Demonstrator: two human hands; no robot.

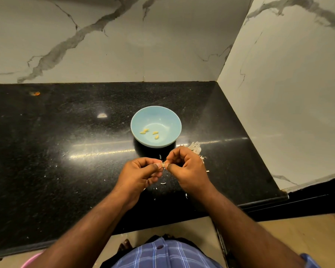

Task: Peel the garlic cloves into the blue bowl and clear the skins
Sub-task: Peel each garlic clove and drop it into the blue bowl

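- One blue bowl (156,126) sits on the black counter (56,151), and four peeled cloves (150,133) lie inside it.
- Just in front of the bowl, two hands meet above the counter.
- Left hand (141,174) and right hand (188,167) both pinch one small garlic clove (164,165) between thumb and fingertips, the other fingers curled.
- One pile of skins (195,148) lies right of the bowl's near edge, with loose flakes (163,183) scattered below the hands.
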